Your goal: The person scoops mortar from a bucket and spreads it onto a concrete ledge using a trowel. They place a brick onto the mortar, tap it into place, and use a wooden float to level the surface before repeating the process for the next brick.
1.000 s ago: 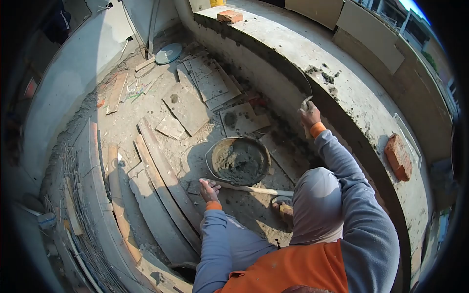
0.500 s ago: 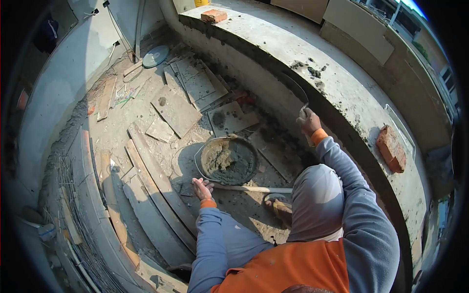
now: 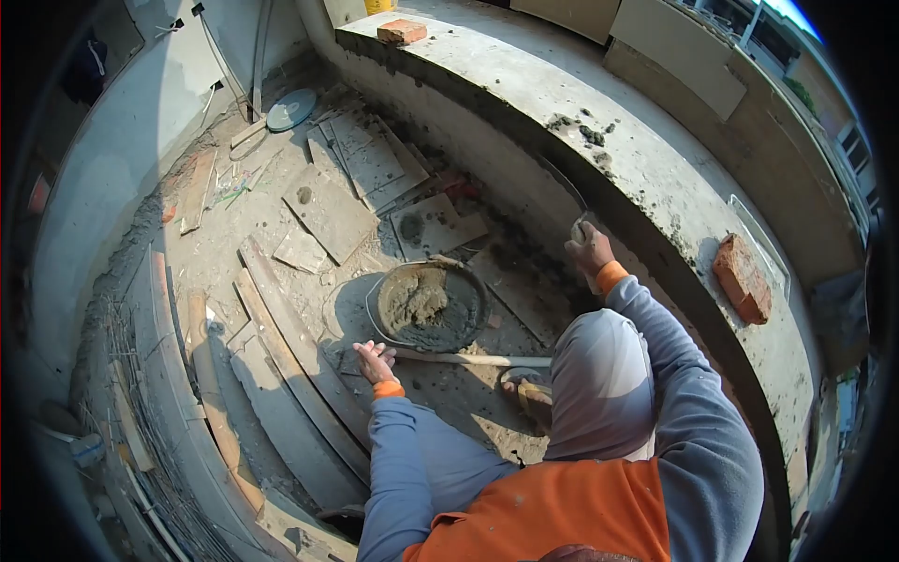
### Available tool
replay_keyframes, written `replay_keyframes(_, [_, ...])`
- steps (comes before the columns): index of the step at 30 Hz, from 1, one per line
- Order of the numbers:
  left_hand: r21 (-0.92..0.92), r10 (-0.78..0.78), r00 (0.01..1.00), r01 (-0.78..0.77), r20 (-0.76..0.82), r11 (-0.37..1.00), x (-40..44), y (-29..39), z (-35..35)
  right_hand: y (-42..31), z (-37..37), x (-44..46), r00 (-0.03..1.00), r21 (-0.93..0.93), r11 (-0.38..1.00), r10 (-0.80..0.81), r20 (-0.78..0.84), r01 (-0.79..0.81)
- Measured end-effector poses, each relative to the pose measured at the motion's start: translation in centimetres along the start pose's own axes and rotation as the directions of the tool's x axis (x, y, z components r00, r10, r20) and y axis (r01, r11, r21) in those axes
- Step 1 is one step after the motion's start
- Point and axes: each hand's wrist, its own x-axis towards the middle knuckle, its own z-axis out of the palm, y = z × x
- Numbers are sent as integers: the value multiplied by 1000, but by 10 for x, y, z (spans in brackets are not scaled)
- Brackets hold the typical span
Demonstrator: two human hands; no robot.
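Though amid boards (image 3: 331, 214), bucket (image 3: 486, 314) upright

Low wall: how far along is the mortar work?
Looks done: mortar mixed, in the bucket.
In hand: right hand holds a trowel-like tool by the low wall's inner face; left hand is empty.
Likely remaining: using that mortar, clearing lumps off the wall top. Coverage: can't tell.

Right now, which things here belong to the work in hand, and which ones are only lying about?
In use, apparently: right hand holding thin tool by wall; open left hand; bucket of grey mix.

Lying about, apparently: two bricks; long boards; round disc.
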Motion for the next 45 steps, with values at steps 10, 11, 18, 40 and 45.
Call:
replay_keyframes(10, [-50, 4, 1000, -5, -12, 999, -5, 15, -21, -22, -43, -39, 990, 374, 923, 125, -59, -94])
replay_keyframes(11, [-41, 4, 999, -6, -49, 999, -5, 18, -22, -22, -42, -34, 991, 369, 925, 119, -59, -89])
replay_keyframes(18, [-18, 3, 998, -4, -61, 1000, 5, 7, -23, -3, -4, 51, 977, 178, 975, 98, 189, -132])
replay_keyframes(40, [-33, -21, 1000, 22, 14, 999, 14, 1, -20, -29, -21, 4, 886, 273, 880, 275, 374, -388])
replay_keyframes(45, [-31, 45, 999, -45, -4, 998, 1, 5, -11, 14, -45, -7, 959, 224, 948, 177, 222, -227])
